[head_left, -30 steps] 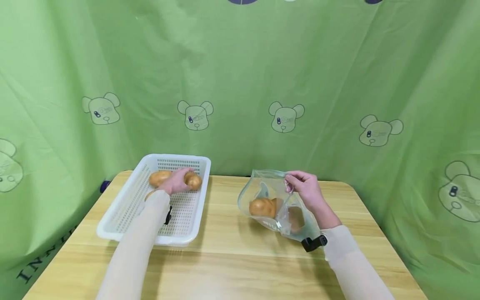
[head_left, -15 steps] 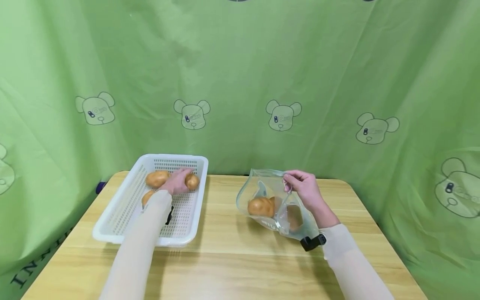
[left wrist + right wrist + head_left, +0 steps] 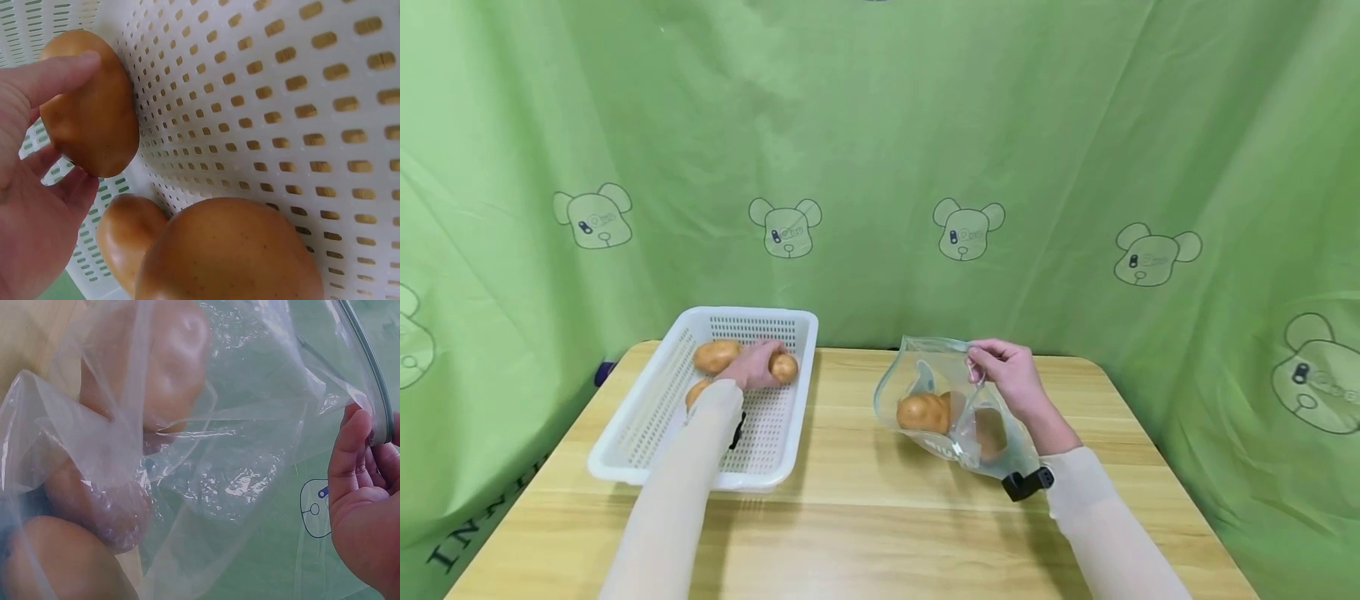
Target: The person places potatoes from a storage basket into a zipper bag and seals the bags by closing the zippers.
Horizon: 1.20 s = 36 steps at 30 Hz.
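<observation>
My left hand [image 3: 756, 367] is inside a white perforated basket [image 3: 752, 481] and grips a brown potato [image 3: 94, 119] near the basket's far right corner. The thumb lies across the potato's face, and the other fingers are partly hidden behind it. Two more potatoes, one larger [image 3: 228, 256] and one smaller [image 3: 130, 234], lie close by in the left wrist view. With thumb and fingers, my right hand [image 3: 1013, 383] pinches the upper edge of a clear zip bag [image 3: 942, 362], whose mouth gapes toward the left. Several potatoes [image 3: 922, 413] show through the bag's film.
Basket and bag are on a light wooden table [image 3: 850, 533], apart from each other. Bare tabletop lies between them and along the front. Behind the table hangs a green curtain [image 3: 880, 167] printed with bear heads.
The head view has shifted slightly. Both hands keep nearly the same places, the left on the potato in the basket, the right at the bag's edge.
</observation>
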Each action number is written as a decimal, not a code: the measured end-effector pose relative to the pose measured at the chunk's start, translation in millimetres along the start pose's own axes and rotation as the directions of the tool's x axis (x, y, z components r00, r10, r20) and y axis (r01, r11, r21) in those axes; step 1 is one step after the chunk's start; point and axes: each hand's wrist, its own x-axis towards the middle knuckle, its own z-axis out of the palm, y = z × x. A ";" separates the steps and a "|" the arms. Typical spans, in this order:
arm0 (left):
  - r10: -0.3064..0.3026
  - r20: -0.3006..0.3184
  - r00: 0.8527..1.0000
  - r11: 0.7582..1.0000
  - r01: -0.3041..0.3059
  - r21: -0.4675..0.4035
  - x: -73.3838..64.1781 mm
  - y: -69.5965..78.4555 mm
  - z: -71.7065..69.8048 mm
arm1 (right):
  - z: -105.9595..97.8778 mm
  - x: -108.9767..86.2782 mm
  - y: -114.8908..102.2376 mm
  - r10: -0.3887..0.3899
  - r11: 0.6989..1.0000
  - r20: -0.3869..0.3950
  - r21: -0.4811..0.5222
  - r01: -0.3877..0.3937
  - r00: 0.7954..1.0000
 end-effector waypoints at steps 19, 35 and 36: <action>-0.088 0.212 0.973 0.995 0.094 -0.017 -14.2 7.1 -13.9 | -3.0 -1.9 -2.1 0.002 1.000 0.005 0.006 -0.002 1.000; -0.093 0.159 0.983 0.986 0.113 -0.121 -27.1 23.2 -42.9 | -1.3 -2.0 -2.5 0.000 1.000 0.024 -0.023 0.000 1.000; -0.098 0.158 0.983 0.986 0.118 -0.122 -27.7 23.9 -43.7 | -1.1 -2.0 -2.4 -0.001 1.000 0.025 -0.025 0.002 1.000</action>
